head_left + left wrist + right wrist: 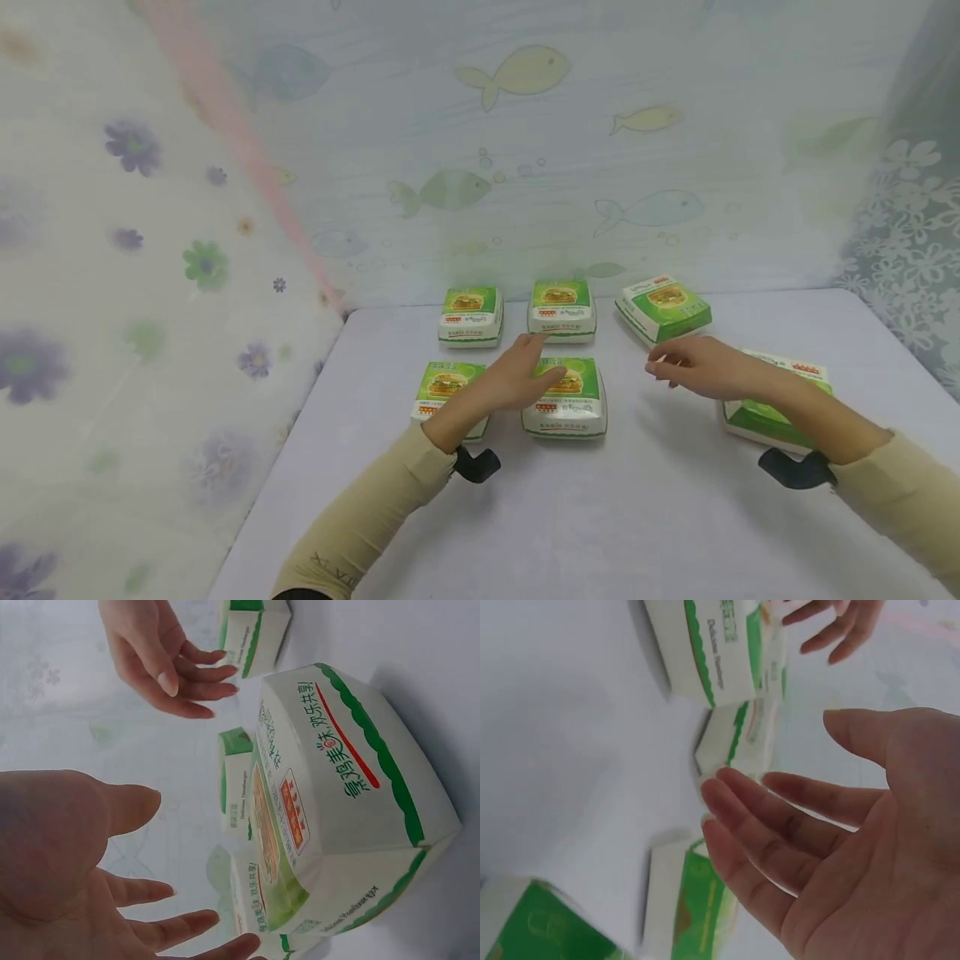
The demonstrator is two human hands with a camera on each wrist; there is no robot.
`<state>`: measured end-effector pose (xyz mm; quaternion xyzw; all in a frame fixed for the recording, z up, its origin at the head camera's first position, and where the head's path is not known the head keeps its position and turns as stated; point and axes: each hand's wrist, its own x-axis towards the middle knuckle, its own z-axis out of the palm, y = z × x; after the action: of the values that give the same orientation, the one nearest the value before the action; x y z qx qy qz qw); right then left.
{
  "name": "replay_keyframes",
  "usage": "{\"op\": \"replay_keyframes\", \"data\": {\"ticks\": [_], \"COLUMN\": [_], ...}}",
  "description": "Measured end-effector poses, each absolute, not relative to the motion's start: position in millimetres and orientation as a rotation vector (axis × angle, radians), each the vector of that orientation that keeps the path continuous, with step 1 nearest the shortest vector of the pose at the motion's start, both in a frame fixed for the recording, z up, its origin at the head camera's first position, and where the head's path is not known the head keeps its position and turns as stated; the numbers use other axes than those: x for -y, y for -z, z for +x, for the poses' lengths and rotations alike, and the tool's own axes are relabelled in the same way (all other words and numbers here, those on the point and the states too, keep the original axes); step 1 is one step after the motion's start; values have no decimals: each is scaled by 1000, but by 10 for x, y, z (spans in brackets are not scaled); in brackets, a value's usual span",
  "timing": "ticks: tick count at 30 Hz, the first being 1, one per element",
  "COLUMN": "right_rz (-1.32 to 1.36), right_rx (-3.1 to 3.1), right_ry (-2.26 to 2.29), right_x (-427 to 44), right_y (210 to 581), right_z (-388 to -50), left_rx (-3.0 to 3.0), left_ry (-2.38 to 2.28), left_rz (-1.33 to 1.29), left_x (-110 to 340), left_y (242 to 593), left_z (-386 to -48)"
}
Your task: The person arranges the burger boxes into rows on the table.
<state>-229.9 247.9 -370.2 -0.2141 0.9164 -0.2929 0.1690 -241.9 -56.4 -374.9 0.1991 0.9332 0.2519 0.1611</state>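
In the head view my left hand (516, 377) hovers above the front-middle burger box (566, 417), fingers extended and holding nothing. That white and green cardboard box is closed and has a burger picture on its lid. The left wrist view shows the same box (352, 765) beside the spread fingers. My right hand (701, 367) is in the air between the tilted back-right burger box (667, 308) and the front-right burger box (776, 421), whose top it partly hides. In the right wrist view the palm (855, 877) is bare and the fingers are loosely bent.
At the back stand a left burger box (470, 317) and a middle burger box (561, 312). Another burger box (450, 387) at front left is partly behind my left forearm. The white table (600, 517) meets a fish-patterned curtain (525, 167) at the back.
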Motion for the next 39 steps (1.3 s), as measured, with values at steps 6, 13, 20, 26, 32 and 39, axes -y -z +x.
{"op": "replay_keyframes", "data": {"ticks": [6, 13, 20, 26, 32, 39], "right_rz": [-637, -662, -606, -588, -575, -500], "right_rx": [-2706, -2873, -2918, -2933, -2947, -2939], "right_ry": [785, 708, 671, 694, 692, 681], "right_x": [-2638, -2798, -2938, -2982, -2993, -3055], "right_y": [3702, 3733, 3655, 3596, 3578, 3620], "right_z": [-2355, -2464, -2622, -2759, -2904, -3106], "left_rx": [-2690, -2717, -2706, -2667, -2643, -2600], "left_ry": [-775, -794, -807, -853, -974, -1177], "left_rz": [585, 547, 580, 557, 484, 355], "left_x": [471, 313, 52, -179, -388, -634], "left_y": [3806, 3895, 3836, 3821, 3856, 3935], "left_z": [-2507, -2606, -2708, -2800, -2921, -3039]}}
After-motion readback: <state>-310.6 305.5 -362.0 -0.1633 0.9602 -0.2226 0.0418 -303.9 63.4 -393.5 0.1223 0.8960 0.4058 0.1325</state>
